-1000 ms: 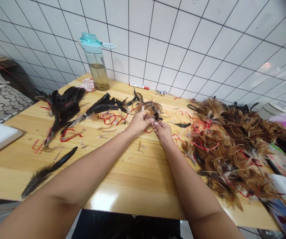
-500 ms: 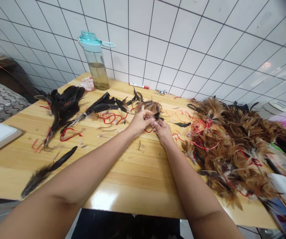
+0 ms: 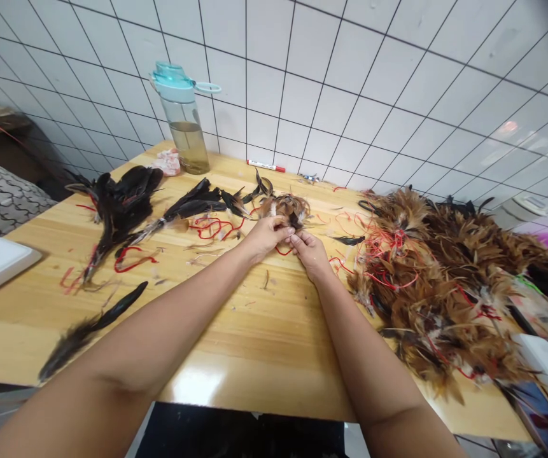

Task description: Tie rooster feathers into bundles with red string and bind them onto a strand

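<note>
My left hand and my right hand meet over the middle of the table. Their thumbs and fingers are pinched together on a small dark feather, whose lower end is hidden by the fingertips. Right behind them lies a small heap of brown feathers, partly covered by my left hand. A bit of red string shows under the fingers. To the right of my right hand a single black feather lies flat on the wood.
Brown feather bundles tied with red string cover the table's right side. Black feather bundles lie at the left, with a loose black feather nearer me. A water bottle and a red-and-white marker stand or lie near the tiled wall.
My fingers have shifted slightly where they meet, and the dark feather between them has turned, its tip no longer sticking out to the right. The things on the table stay put.
</note>
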